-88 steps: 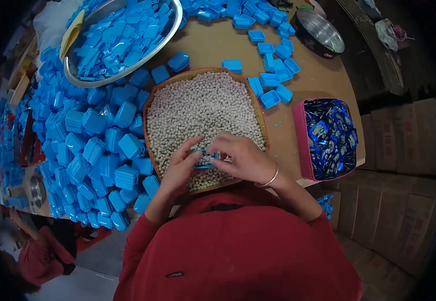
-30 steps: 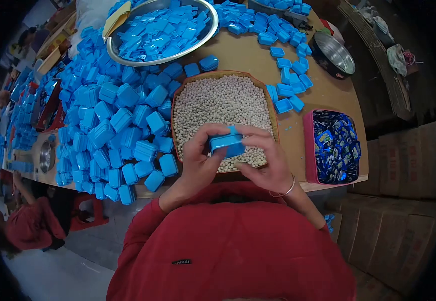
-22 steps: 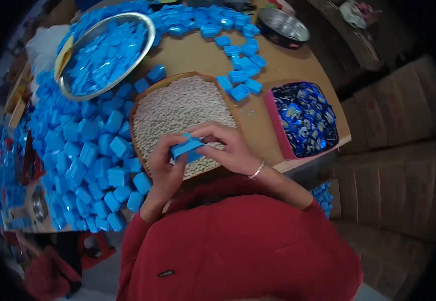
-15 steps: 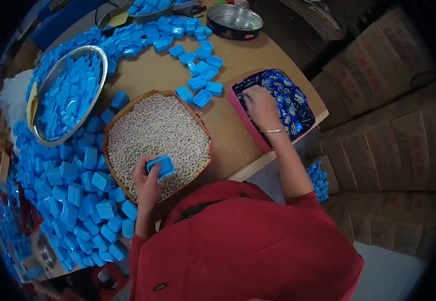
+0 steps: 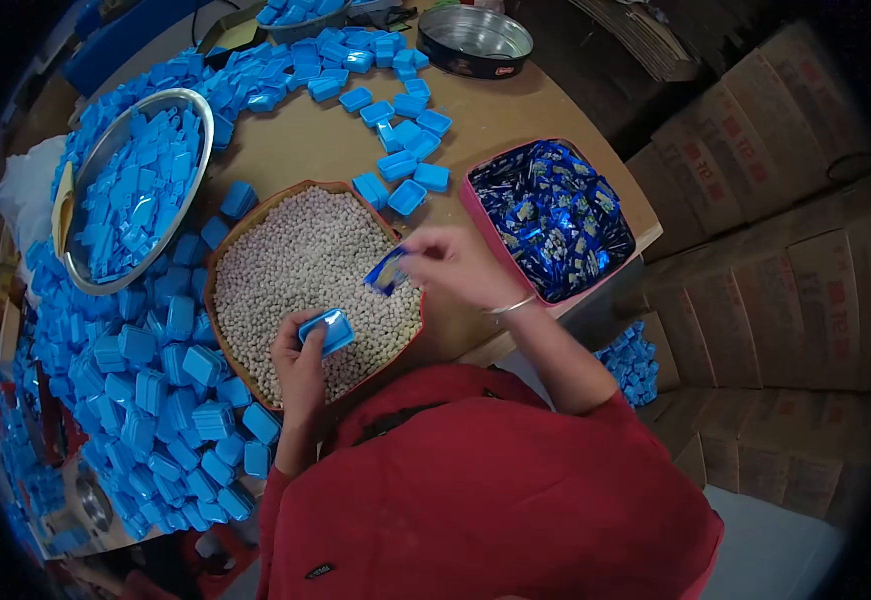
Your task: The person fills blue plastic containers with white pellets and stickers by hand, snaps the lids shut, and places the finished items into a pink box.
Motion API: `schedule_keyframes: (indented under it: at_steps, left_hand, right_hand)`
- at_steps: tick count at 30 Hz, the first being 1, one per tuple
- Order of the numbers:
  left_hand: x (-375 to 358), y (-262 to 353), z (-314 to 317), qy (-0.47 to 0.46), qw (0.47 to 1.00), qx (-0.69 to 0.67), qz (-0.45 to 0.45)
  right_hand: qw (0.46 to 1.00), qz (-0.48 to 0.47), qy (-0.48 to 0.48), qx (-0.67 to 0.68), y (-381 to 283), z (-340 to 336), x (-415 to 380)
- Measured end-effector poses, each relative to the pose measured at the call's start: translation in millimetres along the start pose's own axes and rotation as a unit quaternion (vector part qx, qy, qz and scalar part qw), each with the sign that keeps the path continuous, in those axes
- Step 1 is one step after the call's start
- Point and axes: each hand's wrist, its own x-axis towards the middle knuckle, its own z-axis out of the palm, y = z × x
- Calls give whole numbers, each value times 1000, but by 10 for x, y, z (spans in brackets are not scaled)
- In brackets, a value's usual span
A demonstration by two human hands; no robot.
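Left hand grips open blue case mouth-up over pellet tray, steadied for filling; right hand beside pinches blue sachet by its corner.

Red long-sleeve top, plain fabric, fills the near part of the view. Small dark label with pale lettering low on the left side, text too small to read. Dark strip at the neckline. Sleeves pushed up both forearms. Thin silver bangle on right wrist. Left hand and right hand bare, no gloves.
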Motion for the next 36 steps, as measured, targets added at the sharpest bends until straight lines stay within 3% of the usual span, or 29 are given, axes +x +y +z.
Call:
schedule_keyframes:
  at_steps: [2, 5, 8, 12, 15, 17, 19, 21, 22, 24, 26, 27, 30, 32, 35, 36]
  left_hand:
    - [20, 5, 26, 6, 1000, -27, 5]
    - [-39, 19, 30, 8, 996, -89, -6]
    - [-68, 9, -18, -3, 991, -132, -23]
    - [-67, 23, 23, -15, 985, -170, -23]
    - [-55, 30, 10, -14, 985, -167, -30]
    - [-76, 127, -2, 10, 980, -187, -64]
    - [-53, 103, -99, -6, 970, -229, -83]
    - [-26, 112, -161, -27, 959, -262, -103]
    - [-31, 113, -167, -30, 964, -243, -104]
    - [-72, 209, -100, -8, 976, -185, -115]
    - [-17, 9, -179, -12, 994, -64, -85]
    - [-27, 59, -150, 7, 992, -81, -92]
    - [-24, 40, -164, 33, 989, -114, -85]
    - [-21, 58, -161, 44, 984, -143, -101]
    - [-12, 85, -160, -9, 973, -202, -106]
    - [-25, 120, -170, -29, 976, -192, -103]
  right_hand:
    - [986, -108, 31, -120, 181, 481, 11]
    - [969, -151, 70, -182, 59, 792, -25]
    - [969, -174, 68, -163, 78, 907, -60]
    - [996, -49, 70, 1, 117, 959, -63]
    - [962, -168, -5, -216, -47, 816, -80]
    - [965, -172, 9, -198, -88, 512, 25]
    - [860, -245, 181, -409, -88, -119, 227]
    - [717, -217, 283, -599, 28, -827, 421]
    - [682, -171, 272, -657, 147, -1112, 435]
    - [666, -109, 216, -706, 302, -1447, 396]
    - [679, -156, 227, -680, 189, -1425, 323]
    - [695, -203, 242, -646, 84, -1336, 297]
    - [814, -128, 263, -502, -164, -1006, 214]
    - [953, -125, 179, -210, -173, -660, 225]
    - [982, -58, 43, -176, 34, -101, 287]
    - [972, -45, 29, -227, 197, 17, 319]
